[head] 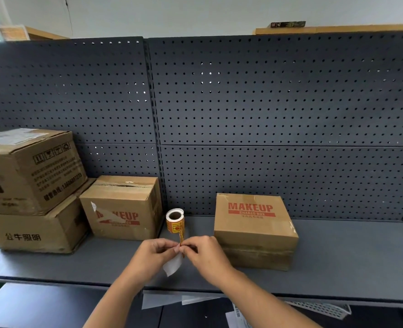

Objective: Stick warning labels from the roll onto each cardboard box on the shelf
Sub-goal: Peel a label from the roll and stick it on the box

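Near the front edge of the shelf (337,268) the left hand (153,253) and the right hand (206,253) meet, curled fingers pinching the end of the label strip (181,236); a white backing paper (173,267) hangs below, partly hidden by them. The strip runs straight back to the roll (175,220), standing on edge with its hole facing forward, between the left box (124,204) and the right box (254,230), both printed MAKEUP.

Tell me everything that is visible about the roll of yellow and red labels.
The small roll of yellow and red warning labels stands on its edge on the grey shelf, its brown cardboard core facing the camera. A loose strip runs down toward the person, where the left grip and right grip pinch its end; white backing paper hangs below.
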Motion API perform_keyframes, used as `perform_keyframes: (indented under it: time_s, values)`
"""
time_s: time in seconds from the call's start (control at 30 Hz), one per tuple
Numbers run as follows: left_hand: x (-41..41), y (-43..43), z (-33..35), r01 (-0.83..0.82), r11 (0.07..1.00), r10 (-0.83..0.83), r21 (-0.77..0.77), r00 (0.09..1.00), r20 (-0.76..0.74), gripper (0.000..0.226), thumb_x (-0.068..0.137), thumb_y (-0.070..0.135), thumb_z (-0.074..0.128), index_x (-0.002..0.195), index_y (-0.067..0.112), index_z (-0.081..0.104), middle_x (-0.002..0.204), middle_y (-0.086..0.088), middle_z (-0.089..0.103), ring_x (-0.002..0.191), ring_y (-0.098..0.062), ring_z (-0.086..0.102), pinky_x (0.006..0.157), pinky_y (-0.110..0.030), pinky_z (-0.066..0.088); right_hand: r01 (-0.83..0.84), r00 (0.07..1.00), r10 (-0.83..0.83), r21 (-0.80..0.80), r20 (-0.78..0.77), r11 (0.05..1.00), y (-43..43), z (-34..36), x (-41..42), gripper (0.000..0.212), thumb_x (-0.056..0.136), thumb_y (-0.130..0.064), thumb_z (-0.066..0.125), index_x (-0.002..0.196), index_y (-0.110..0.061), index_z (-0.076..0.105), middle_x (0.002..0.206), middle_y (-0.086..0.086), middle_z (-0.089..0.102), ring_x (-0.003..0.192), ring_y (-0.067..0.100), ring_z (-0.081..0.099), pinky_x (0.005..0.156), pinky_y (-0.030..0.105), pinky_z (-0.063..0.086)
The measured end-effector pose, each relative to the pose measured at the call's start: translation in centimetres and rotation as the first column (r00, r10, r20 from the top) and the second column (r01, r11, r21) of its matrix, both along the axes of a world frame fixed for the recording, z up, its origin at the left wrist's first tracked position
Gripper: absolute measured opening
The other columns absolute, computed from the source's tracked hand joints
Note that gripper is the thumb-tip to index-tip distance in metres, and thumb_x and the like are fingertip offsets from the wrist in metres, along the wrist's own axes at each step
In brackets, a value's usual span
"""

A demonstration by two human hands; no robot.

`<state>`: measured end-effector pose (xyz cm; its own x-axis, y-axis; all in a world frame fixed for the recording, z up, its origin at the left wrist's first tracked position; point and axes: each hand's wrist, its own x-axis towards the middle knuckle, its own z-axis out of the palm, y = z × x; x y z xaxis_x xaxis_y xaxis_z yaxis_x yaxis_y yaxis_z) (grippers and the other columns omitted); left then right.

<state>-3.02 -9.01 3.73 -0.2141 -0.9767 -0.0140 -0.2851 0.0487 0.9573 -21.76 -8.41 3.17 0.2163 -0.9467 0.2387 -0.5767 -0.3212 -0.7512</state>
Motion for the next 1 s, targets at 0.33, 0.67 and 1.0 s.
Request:
perform_keyframes:
  time_s: [0.33,0.67,1.0]
  values:
    - [0.5,-0.1,0.0,0.033,0.999,-0.031,-0.013,0.994,0.103,0.008,0.092,0.025,0.078,0.095,0.018,0.082,0.094,-0.002,0.08,0.09,-0.012,0.074,0.079,-0.02,0.054,0.005,0.996,-0.01,0.06,0.084,0.998,-0.5,-0.9,-0.2,0.013,0.095,-0.036,0.072,0.099,-0.026,0.078,0.088,-0.011,0.075,0.085,0.005,0.068,0.078,0.031,0.059]
    - [-0.1,0.3,-0.1,0.03,0.999,-0.03,-0.017,0.999,-0.015,0.011,0.091,0.016,0.079,0.1,0.01,0.079,0.096,-0.006,0.081,0.095,-0.015,0.076,0.084,-0.023,0.057,-0.004,0.989,-0.006,0.069,0.145,0.998,-0.6,-1.4,0.0,0.008,0.098,-0.028,0.068,0.098,-0.027,0.075,0.078,-0.015,0.069,0.079,0.004,0.066,0.077,0.034,0.059]
    - [-0.2,0.3,0.1,-0.01,1.0,0.009,-0.025,0.999,-0.049,0.022,0.087,0.017,0.083,0.107,0.014,0.075,0.096,-0.01,0.078,0.093,-0.016,0.075,0.086,-0.025,0.058,0.0,0.986,-0.011,0.066,0.166,0.998,-0.5,-1.4,0.2,0.009,0.1,-0.033,0.063,0.1,-0.028,0.071,0.082,-0.009,0.069,0.076,0.006,0.064,0.071,0.033,0.055]
